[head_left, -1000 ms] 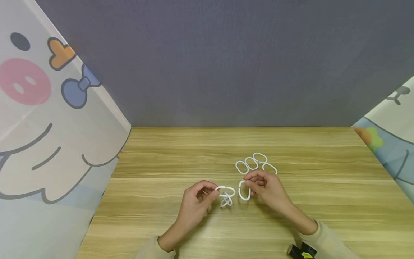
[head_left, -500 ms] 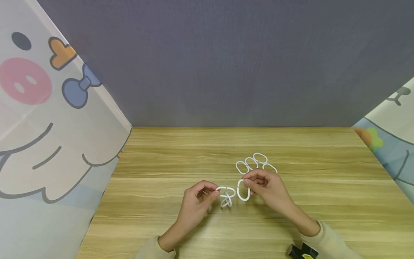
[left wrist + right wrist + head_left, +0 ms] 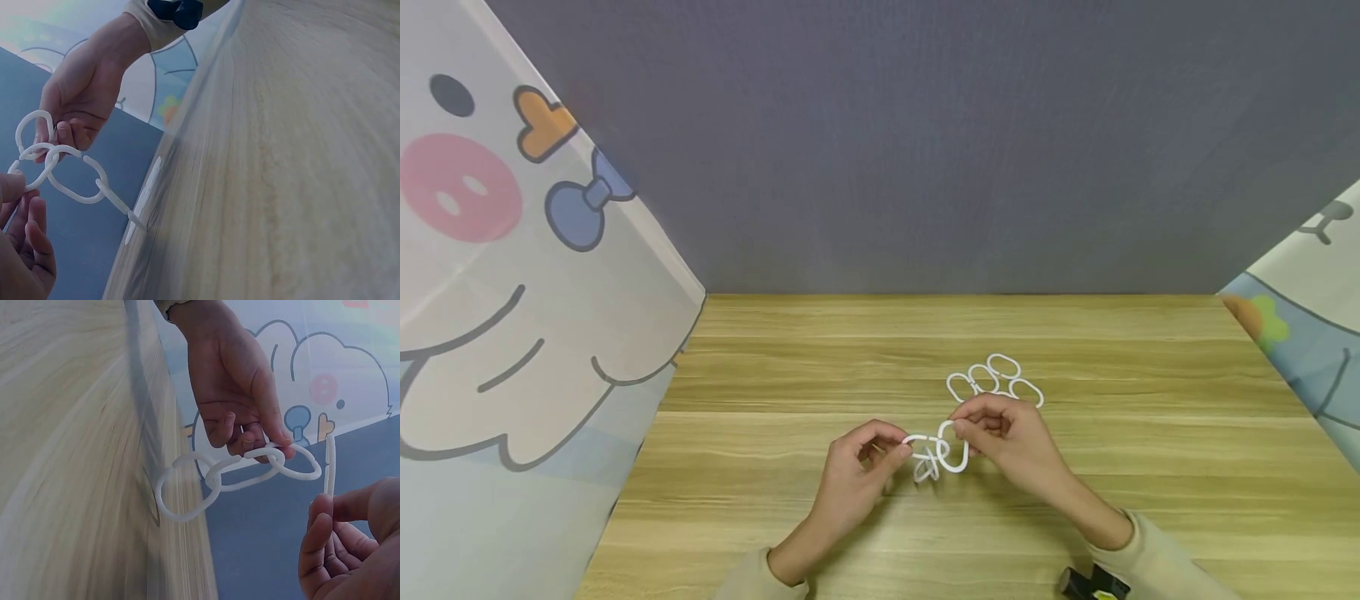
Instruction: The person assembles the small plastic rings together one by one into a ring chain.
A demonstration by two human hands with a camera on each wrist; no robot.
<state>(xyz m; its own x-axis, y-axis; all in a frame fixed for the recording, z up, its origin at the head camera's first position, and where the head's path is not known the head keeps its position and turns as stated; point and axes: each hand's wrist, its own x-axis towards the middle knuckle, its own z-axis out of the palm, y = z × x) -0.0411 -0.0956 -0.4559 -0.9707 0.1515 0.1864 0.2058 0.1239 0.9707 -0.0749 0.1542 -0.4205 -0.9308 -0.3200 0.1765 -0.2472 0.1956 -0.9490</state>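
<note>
My left hand (image 3: 859, 468) pinches an oval white plastic chain link (image 3: 304, 477) between thumb and fingertips. Two more joined links hang from it, the lowest link (image 3: 186, 519) near the tabletop in the right wrist view. My right hand (image 3: 1021, 435) pinches a single white link (image 3: 953, 469) upright by its upper side. In the head view this link overlaps the right end of the left hand's link; the right wrist view shows it edge-on, close beside that one. Each link has a small gap in its side.
Several loose white links (image 3: 950, 386) lie on the wooden table (image 3: 820, 358) behind my right hand, which partly hides them. A grey panel (image 3: 925, 167) rises at the table's back. Cartoon-printed panels (image 3: 647, 350) flank it. A black device (image 3: 1093, 583) sits at the right sleeve.
My right hand has moved left with its link, from beside the left hand's link to overlapping it in the head view. The left hand has hardly moved.
</note>
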